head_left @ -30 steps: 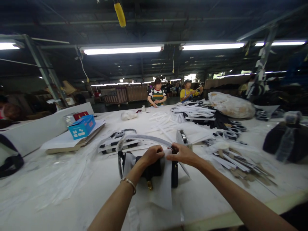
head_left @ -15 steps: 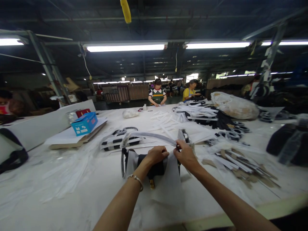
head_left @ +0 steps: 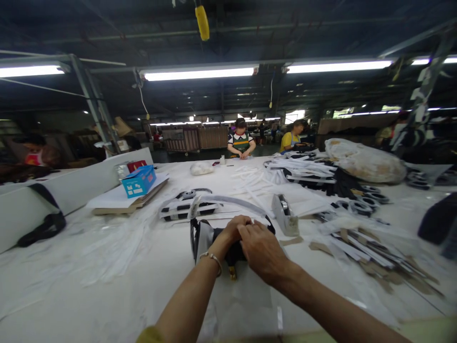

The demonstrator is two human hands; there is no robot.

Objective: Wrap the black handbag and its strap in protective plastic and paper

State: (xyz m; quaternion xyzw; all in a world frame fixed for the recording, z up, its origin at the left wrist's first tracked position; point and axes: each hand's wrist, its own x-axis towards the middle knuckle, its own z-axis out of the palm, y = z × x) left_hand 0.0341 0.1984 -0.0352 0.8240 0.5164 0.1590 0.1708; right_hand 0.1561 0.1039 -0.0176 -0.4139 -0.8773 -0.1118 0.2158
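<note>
In front of me on the white table sits a black and grey bag (head_left: 204, 236) with an arched handle (head_left: 233, 202) wrapped in a pale covering. My left hand (head_left: 236, 229) is closed on the black middle part of the bag. My right hand (head_left: 262, 248) is bent over the same part, its fingers touching those of the left. Both sets of fingertips hide what exactly they pinch. A gold-coloured metal piece (head_left: 233, 273) hangs from the black part below my left hand.
A tape dispenser (head_left: 285, 216) stands just right of the bag. Strips of white and brown material (head_left: 378, 257) lie farther right. Behind the bag is another black-and-white bundle (head_left: 189, 209). A blue box (head_left: 139, 181) rests on boards at left. A co-worker (head_left: 242, 140) stands across the table.
My right hand has left the right end of the arched handle and come in beside my left hand. The whole view has shifted, so things appear farther right.
</note>
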